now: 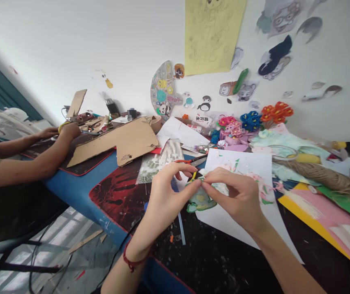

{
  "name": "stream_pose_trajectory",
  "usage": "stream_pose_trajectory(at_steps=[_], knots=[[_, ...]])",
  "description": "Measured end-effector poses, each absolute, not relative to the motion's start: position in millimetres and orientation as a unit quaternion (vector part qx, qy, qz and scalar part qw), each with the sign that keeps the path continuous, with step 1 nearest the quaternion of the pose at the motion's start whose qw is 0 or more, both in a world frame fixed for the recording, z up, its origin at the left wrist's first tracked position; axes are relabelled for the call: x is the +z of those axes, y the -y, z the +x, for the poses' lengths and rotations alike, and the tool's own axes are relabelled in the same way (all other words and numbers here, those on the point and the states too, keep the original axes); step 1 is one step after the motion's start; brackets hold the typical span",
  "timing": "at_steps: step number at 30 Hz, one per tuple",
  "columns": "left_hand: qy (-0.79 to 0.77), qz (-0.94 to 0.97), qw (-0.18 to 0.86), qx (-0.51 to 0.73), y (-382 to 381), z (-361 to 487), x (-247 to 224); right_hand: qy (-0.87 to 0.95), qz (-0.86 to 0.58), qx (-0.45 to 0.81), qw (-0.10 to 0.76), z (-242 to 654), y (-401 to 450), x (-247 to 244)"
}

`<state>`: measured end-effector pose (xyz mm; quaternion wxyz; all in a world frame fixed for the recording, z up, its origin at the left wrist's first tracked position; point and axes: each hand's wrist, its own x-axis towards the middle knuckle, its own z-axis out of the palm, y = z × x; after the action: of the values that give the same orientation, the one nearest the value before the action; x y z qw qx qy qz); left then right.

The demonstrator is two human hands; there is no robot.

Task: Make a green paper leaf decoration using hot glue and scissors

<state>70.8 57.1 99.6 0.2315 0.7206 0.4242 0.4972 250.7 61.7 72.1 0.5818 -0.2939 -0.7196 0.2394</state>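
My left hand (170, 190) and my right hand (238, 198) meet above the work mat, thumbs and forefingers pinched together at the top of a small pale-green craft piece (203, 201). It has yellowish patches and a darker green lower edge. My fingertips cover its upper part, so the exact spot being pinched is hidden. Beneath and behind it lies a white paper sheet (239, 157) with pink and green scraps on it. Scissors (198, 161) with orange-red handles lie just beyond my left hand.
A clear bag of white pieces (170, 157) and cut cardboard (136, 141) lie to the left. Pipe-cleaner flowers (250, 121), twine (312, 171) and coloured sheets (315, 212) crowd the right. At far left, another person's hands (67, 130) hold cardboard and a yellow-handled tool.
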Motion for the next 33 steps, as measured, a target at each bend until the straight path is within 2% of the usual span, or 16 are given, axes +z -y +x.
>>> stream_pose_trajectory(at_steps=[24,29,33], knots=[[-0.424,0.730,0.220,0.489,-60.5,65.1,116.2,0.724,-0.293,0.292,0.551,252.4,-59.7,74.3],[-0.415,0.760,0.220,0.450,-60.4,63.5,118.7,0.730,-0.296,0.291,0.543,252.0,-59.3,75.9],[-0.411,0.744,0.215,0.481,-63.3,65.9,116.4,0.735,-0.294,0.283,0.541,251.7,-59.3,76.0]])
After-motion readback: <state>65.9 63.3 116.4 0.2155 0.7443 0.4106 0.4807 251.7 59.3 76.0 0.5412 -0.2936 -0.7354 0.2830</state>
